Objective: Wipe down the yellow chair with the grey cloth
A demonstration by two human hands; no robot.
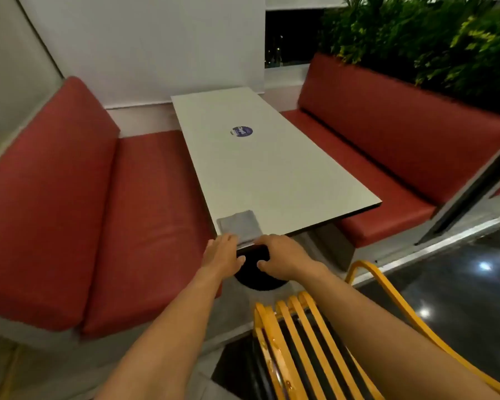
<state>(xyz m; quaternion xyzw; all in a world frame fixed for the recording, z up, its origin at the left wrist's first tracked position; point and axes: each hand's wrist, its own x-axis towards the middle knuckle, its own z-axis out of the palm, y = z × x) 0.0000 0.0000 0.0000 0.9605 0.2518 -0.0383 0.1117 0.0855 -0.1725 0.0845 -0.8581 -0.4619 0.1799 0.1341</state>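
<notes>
Two bare hands reach the near edge of the white rectangular tabletop [266, 168], where the folded grey cloth [238, 225] lies flat. Left hand [223, 255] and right hand [283, 256] are released, fingers spread, holding nothing. Pickup is in hand; next, pinch the cloth and carry it to the yellow slatted metal chair [303, 342] below right.

two bare forearms come into view from the bottom edge, with no sleeve on either up to where the picture cuts them off. the left hand [223, 256] and the right hand [283, 256] are ungloved. no ring, watch or band shows on the fingers or wrists. fingernails look short and plain.
</notes>
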